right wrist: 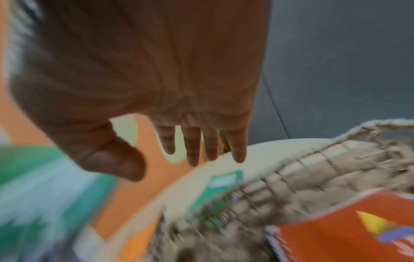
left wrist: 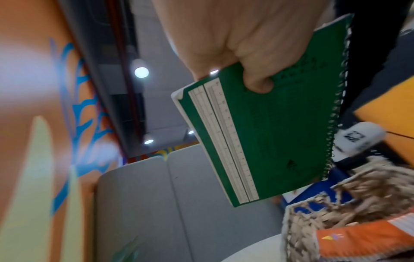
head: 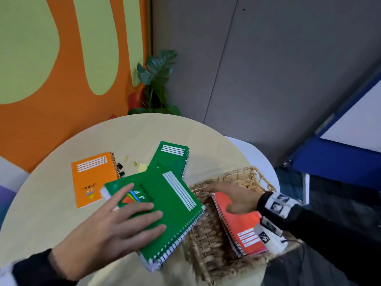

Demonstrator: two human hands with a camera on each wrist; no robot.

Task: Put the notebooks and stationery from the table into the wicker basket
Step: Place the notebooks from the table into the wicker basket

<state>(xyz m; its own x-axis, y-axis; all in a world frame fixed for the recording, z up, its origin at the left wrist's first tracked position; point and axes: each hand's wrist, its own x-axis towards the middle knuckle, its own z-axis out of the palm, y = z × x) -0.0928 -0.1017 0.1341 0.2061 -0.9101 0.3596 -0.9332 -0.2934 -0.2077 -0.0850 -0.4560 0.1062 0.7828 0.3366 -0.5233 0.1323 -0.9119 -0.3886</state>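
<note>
My left hand (head: 140, 211) grips a green spiral notebook (head: 175, 205), fingers spread on its front cover. The left wrist view shows the thumb of this hand (left wrist: 241, 53) pressed on the notebook's back cover (left wrist: 268, 141). The notebook is tilted in the air, its spiral edge over the left rim of the wicker basket (head: 208, 244). A red notebook (head: 241, 226) lies inside the basket. Above it my right hand (head: 231, 197) hovers with straight fingers and holds nothing, as the right wrist view of the hand (right wrist: 197, 147) confirms. On the table lie a second green notebook (head: 169, 157) and an orange notebook (head: 92, 178).
Black binder clips (head: 120, 169), paper clips (head: 132, 159) and yellow sticky notes (head: 142, 167) lie between the orange and green notebooks on the round table (head: 61, 223). The basket stands at the table's right edge. A plant (head: 156, 83) and a white chair (head: 257, 153) stand behind.
</note>
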